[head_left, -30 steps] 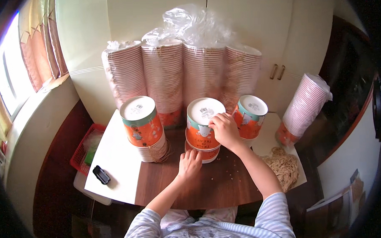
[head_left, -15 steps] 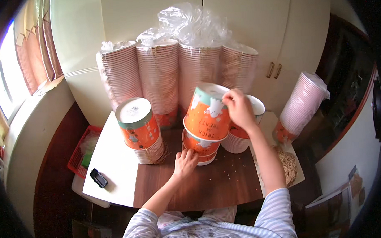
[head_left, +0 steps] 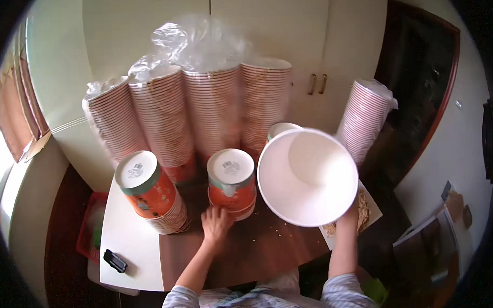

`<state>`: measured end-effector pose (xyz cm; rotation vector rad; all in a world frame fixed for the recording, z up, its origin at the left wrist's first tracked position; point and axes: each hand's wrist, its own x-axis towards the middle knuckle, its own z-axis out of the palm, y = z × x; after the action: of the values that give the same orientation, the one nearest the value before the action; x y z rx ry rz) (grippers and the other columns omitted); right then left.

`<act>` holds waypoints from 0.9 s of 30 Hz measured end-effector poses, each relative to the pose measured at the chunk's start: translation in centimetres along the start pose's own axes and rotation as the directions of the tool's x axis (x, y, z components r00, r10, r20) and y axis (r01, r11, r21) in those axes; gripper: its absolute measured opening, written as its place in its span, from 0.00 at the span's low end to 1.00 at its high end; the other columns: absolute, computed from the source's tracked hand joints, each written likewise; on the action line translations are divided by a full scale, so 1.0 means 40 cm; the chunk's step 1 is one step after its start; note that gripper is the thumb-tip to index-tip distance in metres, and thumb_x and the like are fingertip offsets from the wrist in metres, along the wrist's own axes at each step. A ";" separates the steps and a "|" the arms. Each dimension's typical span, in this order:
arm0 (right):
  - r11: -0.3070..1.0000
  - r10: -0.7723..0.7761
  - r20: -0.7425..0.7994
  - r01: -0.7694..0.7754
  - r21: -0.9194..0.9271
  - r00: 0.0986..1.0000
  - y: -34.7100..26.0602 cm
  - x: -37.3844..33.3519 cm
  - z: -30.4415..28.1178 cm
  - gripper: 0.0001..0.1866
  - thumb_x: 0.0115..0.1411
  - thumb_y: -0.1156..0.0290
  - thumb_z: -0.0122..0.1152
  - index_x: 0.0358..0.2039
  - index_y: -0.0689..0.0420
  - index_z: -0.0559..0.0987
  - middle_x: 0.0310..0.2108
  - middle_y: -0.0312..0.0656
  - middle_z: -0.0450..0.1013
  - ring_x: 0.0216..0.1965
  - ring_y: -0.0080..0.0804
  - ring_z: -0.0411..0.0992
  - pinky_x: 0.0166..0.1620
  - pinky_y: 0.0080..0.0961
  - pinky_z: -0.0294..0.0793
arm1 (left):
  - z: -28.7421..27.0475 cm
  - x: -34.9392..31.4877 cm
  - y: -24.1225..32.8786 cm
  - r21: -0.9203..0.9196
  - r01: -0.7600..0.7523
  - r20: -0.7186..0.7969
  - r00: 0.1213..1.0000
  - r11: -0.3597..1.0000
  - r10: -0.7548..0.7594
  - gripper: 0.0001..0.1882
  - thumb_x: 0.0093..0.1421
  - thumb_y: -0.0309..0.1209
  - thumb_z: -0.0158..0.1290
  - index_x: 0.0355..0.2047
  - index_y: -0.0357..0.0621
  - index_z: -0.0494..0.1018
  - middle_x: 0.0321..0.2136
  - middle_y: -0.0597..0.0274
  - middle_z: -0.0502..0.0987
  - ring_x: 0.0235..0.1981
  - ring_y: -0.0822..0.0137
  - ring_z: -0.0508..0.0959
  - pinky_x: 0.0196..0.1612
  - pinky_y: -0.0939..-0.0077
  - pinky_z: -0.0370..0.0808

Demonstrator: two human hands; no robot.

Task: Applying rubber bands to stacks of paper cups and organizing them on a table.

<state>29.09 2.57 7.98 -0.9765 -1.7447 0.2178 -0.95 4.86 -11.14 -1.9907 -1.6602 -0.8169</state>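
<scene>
My right hand (head_left: 347,222) holds up a large paper bucket (head_left: 296,190) on the right, tilted so its white inside shows; the bucket hides most of the fingers. My left hand (head_left: 217,224) is at the lower rims of a short stack of upside-down orange paper buckets (head_left: 231,197) in the middle, fingertips curled against its near side. That stack has a white base on top and a green band with a ghost print. To its left stands another upside-down orange bucket stack (head_left: 150,192). A third stack (head_left: 282,129) is mostly hidden behind the raised bucket.
Tall plastic-wrapped bucket stacks (head_left: 212,112) line the table's back, with another wrapped stack (head_left: 367,117) at the right. A black plastic object (head_left: 115,261) lies on the white left part of the table. Tan shredded filler (head_left: 362,211) lies at the right. A red basket (head_left: 88,230) stands at the left.
My right hand has pulled the top bucket off the middle stack, moved it right and tipped its opening toward me. My left hand stays at the stack. The whole view has shifted.
</scene>
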 end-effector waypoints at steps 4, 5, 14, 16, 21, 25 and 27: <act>0.703 0.210 0.064 -0.196 0.684 0.976 0.065 -0.085 0.039 0.18 0.60 0.68 0.43 0.48 0.63 0.65 0.43 0.47 0.68 0.42 0.33 0.69 0.43 0.33 0.72 | 0.077 -0.005 -0.064 0.076 0.047 -0.010 0.999 0.996 -0.046 0.19 0.39 0.40 0.59 0.29 0.47 0.65 0.34 0.61 0.68 0.37 0.59 0.68 0.36 0.63 0.64; 0.494 0.262 0.110 -0.231 0.839 0.959 0.094 -0.121 0.050 0.18 0.61 0.67 0.41 0.48 0.63 0.64 0.42 0.46 0.68 0.41 0.32 0.69 0.41 0.32 0.72 | 0.072 0.004 -0.064 0.093 0.071 0.037 0.997 0.993 -0.075 0.18 0.40 0.39 0.58 0.30 0.47 0.66 0.34 0.60 0.68 0.38 0.58 0.68 0.37 0.62 0.64; 0.229 0.584 -0.068 -0.084 0.970 0.809 0.096 -0.253 0.148 0.19 0.54 0.70 0.56 0.45 0.62 0.65 0.46 0.44 0.66 0.47 0.37 0.66 0.49 0.37 0.69 | -0.142 -0.014 0.085 -0.810 0.421 0.343 0.905 0.409 -0.253 0.13 0.49 0.26 0.56 0.34 0.41 0.66 0.29 0.59 0.70 0.31 0.67 0.71 0.34 0.74 0.69; 0.194 0.556 -0.067 -0.050 0.980 0.829 0.072 -0.249 0.167 0.17 0.53 0.70 0.57 0.42 0.61 0.66 0.44 0.43 0.67 0.46 0.36 0.67 0.49 0.36 0.68 | -0.195 -0.058 0.141 -0.851 0.524 0.499 0.821 0.018 -0.277 0.14 0.49 0.26 0.56 0.34 0.38 0.66 0.28 0.58 0.70 0.29 0.68 0.72 0.35 0.77 0.70; 0.182 0.530 -0.031 -0.078 0.980 0.848 0.096 -0.282 0.207 0.21 0.54 0.69 0.55 0.47 0.61 0.64 0.47 0.47 0.66 0.45 0.38 0.68 0.48 0.35 0.69 | -0.256 -0.083 0.176 -0.691 -0.008 -0.105 0.990 0.723 -0.089 0.21 0.36 0.20 0.59 0.34 0.48 0.70 0.33 0.59 0.67 0.32 0.62 0.70 0.29 0.75 0.71; 0.167 0.566 0.022 -0.140 0.976 0.824 0.053 -0.262 0.209 0.16 0.54 0.71 0.56 0.42 0.59 0.66 0.43 0.43 0.68 0.44 0.34 0.68 0.48 0.33 0.68 | -0.239 -0.097 0.153 -0.653 -0.068 -0.163 0.985 0.755 -0.053 0.20 0.34 0.20 0.59 0.31 0.49 0.72 0.32 0.61 0.67 0.31 0.63 0.70 0.28 0.75 0.71; 0.177 0.581 0.038 -0.171 0.969 0.813 0.055 -0.266 0.209 0.13 0.53 0.71 0.57 0.39 0.58 0.68 0.41 0.40 0.69 0.41 0.31 0.68 0.47 0.31 0.68 | -0.261 -0.072 0.150 -0.548 -0.177 -0.131 0.983 0.817 0.126 0.18 0.33 0.21 0.57 0.28 0.50 0.72 0.32 0.63 0.67 0.29 0.63 0.70 0.28 0.74 0.70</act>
<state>23.99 -0.91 -4.26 -0.4170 -0.6502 1.2347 2.83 -5.23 -5.07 -2.3809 -1.2759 -1.4357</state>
